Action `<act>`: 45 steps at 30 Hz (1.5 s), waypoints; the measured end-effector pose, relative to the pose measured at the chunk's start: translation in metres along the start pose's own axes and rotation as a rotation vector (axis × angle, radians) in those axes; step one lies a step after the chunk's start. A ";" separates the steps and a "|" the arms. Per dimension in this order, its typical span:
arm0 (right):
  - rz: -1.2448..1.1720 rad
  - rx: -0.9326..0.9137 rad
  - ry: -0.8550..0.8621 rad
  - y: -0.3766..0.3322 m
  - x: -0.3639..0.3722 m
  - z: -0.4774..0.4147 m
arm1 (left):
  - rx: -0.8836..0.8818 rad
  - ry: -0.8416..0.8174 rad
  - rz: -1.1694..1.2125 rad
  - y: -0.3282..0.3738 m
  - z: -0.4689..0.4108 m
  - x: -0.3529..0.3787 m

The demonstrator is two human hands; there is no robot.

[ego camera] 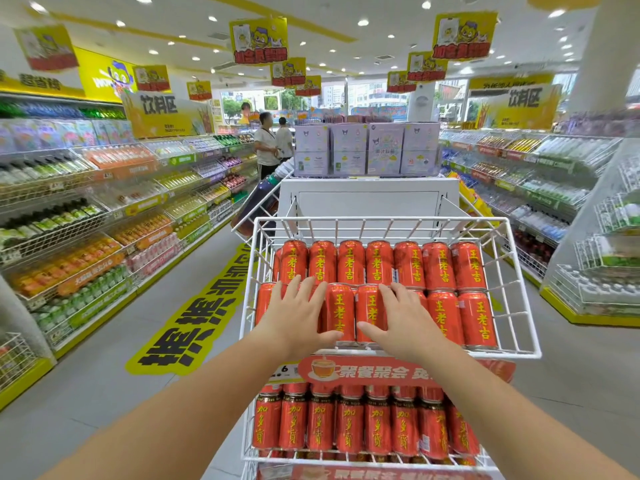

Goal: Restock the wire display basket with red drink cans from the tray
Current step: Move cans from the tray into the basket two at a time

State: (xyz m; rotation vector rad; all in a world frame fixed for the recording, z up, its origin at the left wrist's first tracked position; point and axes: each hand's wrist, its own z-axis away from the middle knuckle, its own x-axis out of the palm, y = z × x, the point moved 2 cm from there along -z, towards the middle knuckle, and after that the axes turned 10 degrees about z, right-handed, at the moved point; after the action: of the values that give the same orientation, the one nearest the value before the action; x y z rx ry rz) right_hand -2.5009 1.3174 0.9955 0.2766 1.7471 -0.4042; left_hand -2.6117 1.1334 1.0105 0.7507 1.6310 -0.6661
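you're squaring up the front row in the basket (381,220): left hand (298,315) and right hand (405,318) press flat, fingers spread, on cans (341,313), gripping nothing. next, probably lift off; the basket looks full.

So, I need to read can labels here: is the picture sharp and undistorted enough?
Head view, centre: the red drink cans in the white wire display basket are sharp, their yellow characters legible. Head view, edges: the hanging yellow signs are smeared and the left shelves bow with the wide lens. Lighting is even, without harsh glare.
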 end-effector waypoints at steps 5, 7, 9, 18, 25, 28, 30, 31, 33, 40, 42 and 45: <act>0.169 -0.065 0.038 -0.024 -0.002 0.027 | 0.015 0.013 0.023 -0.013 0.032 -0.002; 0.197 -0.070 0.043 -0.036 -0.001 0.039 | 0.031 0.012 0.026 -0.021 0.048 -0.002; 0.221 -0.068 0.048 -0.050 0.004 0.050 | 0.044 -0.001 0.032 -0.030 0.065 -0.001; 0.317 -0.043 0.001 -0.114 0.047 0.113 | 0.148 0.011 0.012 -0.076 0.140 0.034; 0.352 -0.043 -0.089 -0.148 0.117 0.167 | 0.216 -0.081 0.101 -0.084 0.197 0.108; 0.346 -0.066 -0.126 -0.154 0.147 0.183 | 0.216 -0.115 0.128 -0.082 0.218 0.143; 0.347 -0.095 -0.174 -0.157 0.174 0.189 | 0.192 -0.151 0.143 -0.083 0.234 0.170; 0.341 -0.109 -0.198 -0.158 0.191 0.193 | 0.175 -0.171 0.157 -0.085 0.242 0.185; 0.309 -0.127 -0.242 -0.157 0.229 0.203 | 0.142 -0.211 0.183 -0.088 0.257 0.220; 0.220 -0.180 -0.443 -0.152 0.376 0.242 | -0.028 -0.429 0.225 -0.101 0.323 0.364; 0.194 -0.191 -0.501 -0.150 0.418 0.254 | -0.068 -0.498 0.240 -0.103 0.341 0.405; 0.182 -0.188 -0.547 -0.145 0.486 0.272 | -0.099 -0.547 0.252 -0.104 0.361 0.472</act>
State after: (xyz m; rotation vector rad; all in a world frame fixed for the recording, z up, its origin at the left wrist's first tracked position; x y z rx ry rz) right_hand -2.4194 1.0564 0.4894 0.1669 1.2000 -0.1584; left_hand -2.5309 0.8469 0.4853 0.6195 1.0422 -0.5439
